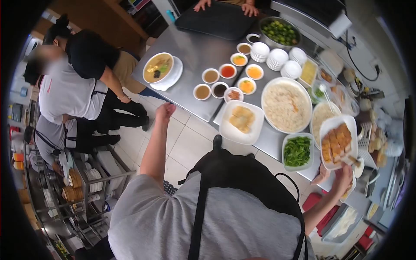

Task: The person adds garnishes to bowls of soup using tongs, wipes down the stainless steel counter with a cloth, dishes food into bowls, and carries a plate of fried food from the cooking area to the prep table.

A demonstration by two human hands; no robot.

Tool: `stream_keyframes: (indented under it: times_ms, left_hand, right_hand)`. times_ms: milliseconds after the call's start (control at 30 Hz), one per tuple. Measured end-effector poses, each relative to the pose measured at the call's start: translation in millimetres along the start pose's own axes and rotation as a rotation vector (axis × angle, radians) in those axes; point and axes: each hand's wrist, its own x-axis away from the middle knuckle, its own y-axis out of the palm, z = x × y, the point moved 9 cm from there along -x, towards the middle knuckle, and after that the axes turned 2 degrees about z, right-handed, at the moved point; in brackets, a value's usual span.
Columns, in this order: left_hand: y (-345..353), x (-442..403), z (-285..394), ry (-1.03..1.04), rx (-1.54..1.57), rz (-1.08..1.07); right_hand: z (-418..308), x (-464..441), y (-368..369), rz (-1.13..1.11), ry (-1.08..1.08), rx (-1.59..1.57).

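My left hand (164, 112) hangs in the air over the tiled floor beside the counter's front edge. It holds nothing I can see, and its fingers are loosely bent and apart. On the right, my right hand (343, 175) grips the near edge of a white plate (328, 159) bearing sliced, golden-brown fried cutlet (336, 141). Fingertips are partly hidden at the rim. Close to that plate are a tub of chopped greens (298, 151) and a large bowl of pale shredded food (287, 105). Another white dish (242, 106) with pale yellow pieces sits at the counter's front edge.
Small sauce cups (227, 71), stacked white bowls (277, 58) and a metal bowl of green vegetables (281, 32) crowd the steel counter (190, 56). A soup bowl (157, 68) stands at left. Across it, another person's hands (249, 8) touch a black tray (212, 19). Co-workers stand left.
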Motion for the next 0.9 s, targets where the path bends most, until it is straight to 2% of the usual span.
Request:
stream_keyframes:
  times_ms: [100, 200, 267, 367, 433, 667, 833, 900]
  left_hand:
    - [-36, -55, 30, 0.099, 0.131, 0.125]
    - [-28, -76, 61, 0.183, 0.121, 0.074]
    - [-25, -99, 66, 0.174, 0.092, 0.046]
    - [-18, -127, 63, 0.116, 0.037, -0.121]
    - [-17, -118, 68, 0.114, 0.051, -0.094]
    - [-12, -121, 74, 0.077, 0.064, -0.071]
    - [1, -138, 83, 0.082, 0.047, -0.117]
    - [13, -141, 90, 0.092, 0.021, -0.124]
  right_hand:
    - [-7, -2, 148, -0.305, 0.091, -0.101]
    - [6, 2, 303, -0.586, 0.204, -0.144]
    - [33, -4, 390, -0.703, 0.258, -0.101]
    - [54, -2, 507, -0.794, 0.255, -0.064]
    - [73, -11, 571, -0.853, 0.230, 0.042]
    - [133, -20, 680, -0.817, 0.359, 0.242]
    - [152, -15, 689, -0.705, 0.424, 0.267]
    - [140, -18, 683, -0.666, 0.327, 0.247]
